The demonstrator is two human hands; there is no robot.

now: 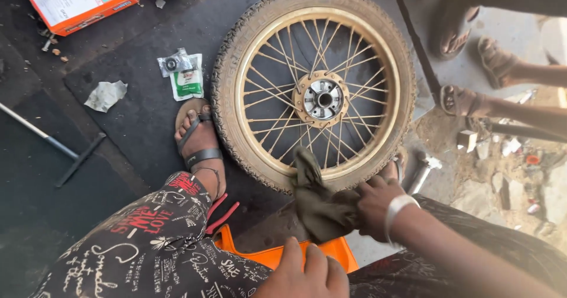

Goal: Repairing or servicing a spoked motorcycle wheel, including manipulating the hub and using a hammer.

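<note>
A spoked motorcycle wheel (224, 85) with a gold rim and knobby tyre lies flat on a dark mat, its metal hub (322, 99) in the middle. My right hand (373, 206) grips a dirty olive rag (316, 200) that drapes over the wheel's near rim. My left hand (307, 273) rests with fingers curled on an orange stool (336, 249) between my knees, holding nothing I can see. My sandalled foot (199, 141) sits against the tyre's left side.
An orange box (74, 0) lies at the top left. A bearing packet (177, 64) and green-white packet (189, 80) lie left of the wheel, with crumpled paper (105, 94) and a long metal tool (53, 144). Red-handled pliers (221, 212) lie by my leg. Other people's sandalled feet (472, 100) stand at the right.
</note>
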